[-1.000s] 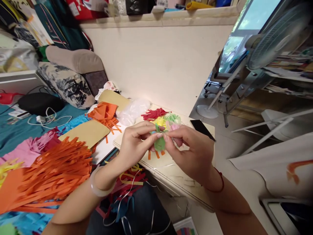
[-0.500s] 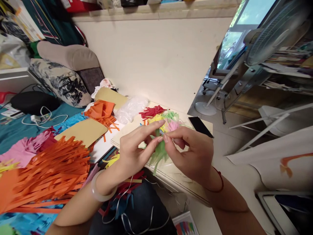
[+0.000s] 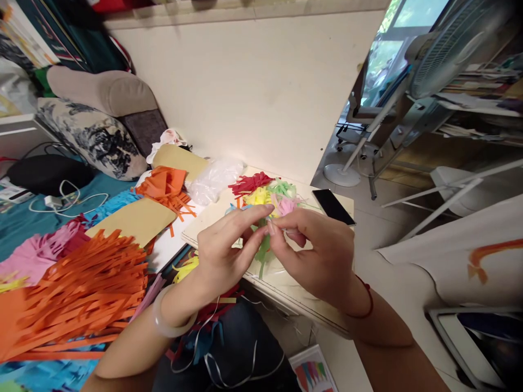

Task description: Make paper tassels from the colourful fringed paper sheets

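My left hand [image 3: 223, 250] and my right hand [image 3: 316, 253] meet over a small wooden board [image 3: 286, 283]. Both pinch a light green fringed paper strip [image 3: 262, 251] between thumb and fingertips, and its cut ends hang down between the hands. Just behind the hands lies a pile of fringed paper tufts [image 3: 265, 191] in red, yellow, green and pink. A black phone [image 3: 333, 206] lies on the board's far right corner.
A big heap of orange fringed paper [image 3: 77, 291] lies at the left, with pink paper [image 3: 36, 253], a brown envelope [image 3: 131, 220] and more orange strips [image 3: 167, 188] behind it. Pillows [image 3: 93, 136] sit at the back left. A standing fan [image 3: 433, 60] is at the right.
The green strip has been rolled tighter between my fingertips and its fringe now hangs shorter. Both hands stay together over the board; the view has tipped down a little.
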Demonstrator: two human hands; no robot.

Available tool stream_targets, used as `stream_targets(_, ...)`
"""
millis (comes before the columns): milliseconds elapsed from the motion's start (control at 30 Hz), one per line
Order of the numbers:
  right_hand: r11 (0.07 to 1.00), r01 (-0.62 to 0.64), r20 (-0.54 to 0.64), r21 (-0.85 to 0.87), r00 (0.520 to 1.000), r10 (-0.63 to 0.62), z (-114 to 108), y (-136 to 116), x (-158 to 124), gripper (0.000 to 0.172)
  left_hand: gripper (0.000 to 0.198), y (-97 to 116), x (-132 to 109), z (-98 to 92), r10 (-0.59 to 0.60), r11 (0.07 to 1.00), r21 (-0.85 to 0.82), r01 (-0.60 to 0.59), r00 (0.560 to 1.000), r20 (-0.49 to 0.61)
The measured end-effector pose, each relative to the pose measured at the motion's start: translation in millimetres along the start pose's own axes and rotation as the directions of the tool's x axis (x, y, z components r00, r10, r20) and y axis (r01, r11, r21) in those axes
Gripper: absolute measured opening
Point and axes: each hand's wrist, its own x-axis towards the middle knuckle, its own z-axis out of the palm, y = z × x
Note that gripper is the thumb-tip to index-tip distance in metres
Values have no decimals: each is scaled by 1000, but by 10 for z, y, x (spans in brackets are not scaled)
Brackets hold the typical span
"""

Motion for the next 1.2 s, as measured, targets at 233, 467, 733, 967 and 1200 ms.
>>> stream_targets(233, 992, 75, -19, -106, 997, -77, 9, 35, -48, 20, 37, -4, -9, 12, 8, 999, 44, -9, 1000, 23)
stream_targets(467, 975, 120, -16, -186, 992, -125, 10, 55, -118, 20, 38, 16, 7, -1, 16, 995, 99, -21, 999, 45)
stream_targets(733, 994, 69, 16, -86, 998, -68, -23, 51, -78, 16, 44, 16, 13, -9, 32, 994, 105, -39, 997, 70)
stream_targets(967, 999, -49, 79, 5, 996, 49, -91, 18, -29, 12, 47, 19, 1, -1, 74, 985, 152, -86, 994, 82)
stream_targets(1200, 994, -104, 109, 20, 989, 101, -124, 23, -32, 9, 38, 19, 1, 12, 107, 964, 239, -121, 992, 72)
